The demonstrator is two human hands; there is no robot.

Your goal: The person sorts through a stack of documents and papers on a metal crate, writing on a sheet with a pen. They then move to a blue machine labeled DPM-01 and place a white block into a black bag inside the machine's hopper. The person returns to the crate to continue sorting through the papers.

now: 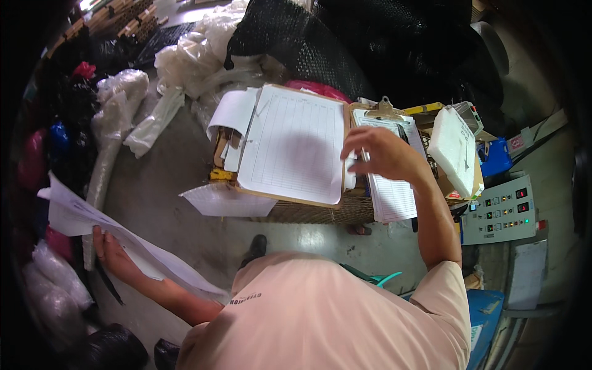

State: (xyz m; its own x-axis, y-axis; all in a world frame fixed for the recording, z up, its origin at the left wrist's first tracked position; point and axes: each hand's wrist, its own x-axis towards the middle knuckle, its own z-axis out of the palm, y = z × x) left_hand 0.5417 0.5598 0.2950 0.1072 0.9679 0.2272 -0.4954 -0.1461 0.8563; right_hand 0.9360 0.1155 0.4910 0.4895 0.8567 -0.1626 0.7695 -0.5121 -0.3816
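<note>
At the far left, my left hand point(115, 254) is closed on the edge of some loose paper sheets point(80, 217), which curl back along my forearm. Over the gap between two clipboards hovers my right hand point(391, 154), fingers bent around a short pale stick that looks like a pen point(365, 156). To its left lies a brown clipboard bearing a ruled form point(296, 148), with more sheets folded over its left side. Beneath the hand is a second clipboard point(383, 111), its metal clip at the far end and a stack of printed sheets point(393, 200) on it.
The clipboards rest on a crate-like support point(296, 213). To the right are a white foam block point(453, 151), a blue case point(495, 157) and a control panel point(501, 209). Clear plastic bundles point(191, 55) and black woven sheeting point(296, 43) lie beyond.
</note>
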